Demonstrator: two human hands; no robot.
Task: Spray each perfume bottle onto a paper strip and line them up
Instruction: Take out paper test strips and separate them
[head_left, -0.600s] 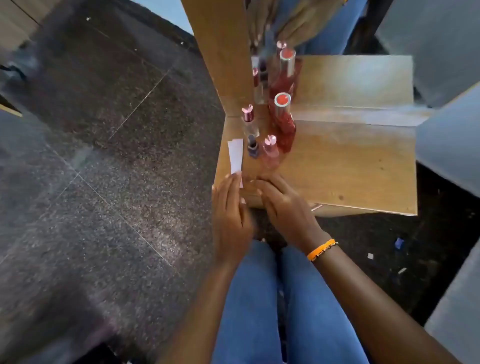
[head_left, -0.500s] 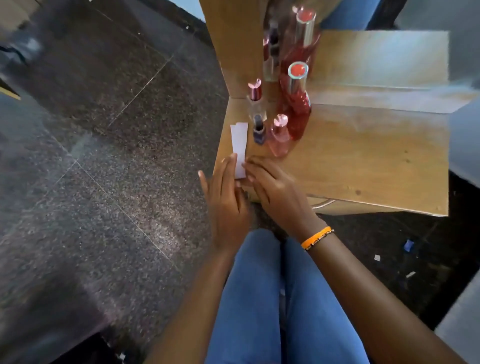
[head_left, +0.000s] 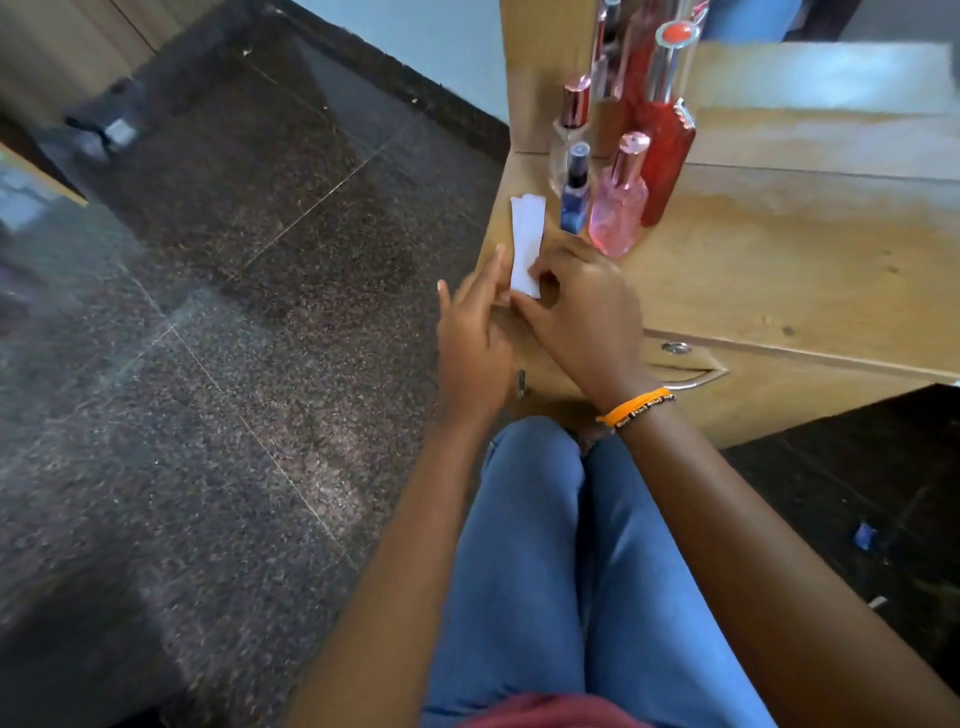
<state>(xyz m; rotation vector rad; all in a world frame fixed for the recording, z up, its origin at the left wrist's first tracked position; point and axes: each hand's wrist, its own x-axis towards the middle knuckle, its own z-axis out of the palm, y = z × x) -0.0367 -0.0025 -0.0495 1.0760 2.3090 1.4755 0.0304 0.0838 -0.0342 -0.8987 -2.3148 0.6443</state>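
- Dark speckled stone floor (head_left: 208, 364) fills the left side, thin pale joint lines crossing it.
- Light wooden dresser top (head_left: 779, 270) at upper right; a mirror (head_left: 831, 78) stands at its back edge and reflects the bottles.
- Person sits facing the dresser, knees in blue jeans (head_left: 545, 571) near its front.
- Drawer front below the top carries a metal handle (head_left: 685, 376), just right of the right wrist.
- Right hand (head_left: 582, 312) sits on the near left corner of the top, fingers curled, pinching the near end of the paper strips (head_left: 527, 239). Orange beaded bracelet (head_left: 636, 408) on that wrist.
- Left hand (head_left: 475, 338) is beside it, fingers mostly straight and pointing away, fingertips at the left edge of the strips; whether it actually grips them, cannot tell.
- Tall red bottle (head_left: 667, 150) with silver cap stands furthest back in the cluster, right next to the mirror.
- Pink bottle (head_left: 618, 208) with rose-gold cap is in front of the red one, nearest the right hand but apart from it.
- Clear bottle (head_left: 569, 135) with rose-gold cap stands at the back left of the cluster.
- Small blue bottle (head_left: 575, 197) with dark cap stands between the strips and the pink bottle.
- White strips lie stacked, slightly fanned at the far end, running away from the person along the left edge of the top, just left of the blue bottle.
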